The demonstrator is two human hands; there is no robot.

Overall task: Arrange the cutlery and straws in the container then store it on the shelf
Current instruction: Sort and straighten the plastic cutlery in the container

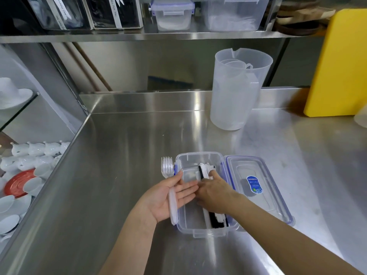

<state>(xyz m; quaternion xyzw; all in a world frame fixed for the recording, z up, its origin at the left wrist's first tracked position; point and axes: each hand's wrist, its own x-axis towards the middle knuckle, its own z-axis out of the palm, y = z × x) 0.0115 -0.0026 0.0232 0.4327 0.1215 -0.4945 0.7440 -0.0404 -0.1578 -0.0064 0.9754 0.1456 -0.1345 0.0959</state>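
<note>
A clear rectangular container (pixel 198 156) with blue clips sits on the steel counter near me. A bundle of wrapped white and black straws (pixel 206 170) lies along its right side. My right hand (pixel 215 192) rests palm down on that bundle inside the container. My left hand (pixel 168 197) is palm up at the container's left edge, with a stack of clear plastic forks (pixel 167 169) lying across the palm under the thumb, tines pointing away from me. The container's lid (pixel 258 187), with a blue label, lies flat just to the right.
A tall translucent jug (pixel 236 90) stands at the back of the counter, a yellow cutting board (pixel 337 64) leans at the right. The shelf (pixel 139 35) above carries lidded boxes (pixel 171 13) and bins. White cups and a red saucer (pixel 18 182) fill a lower level at left.
</note>
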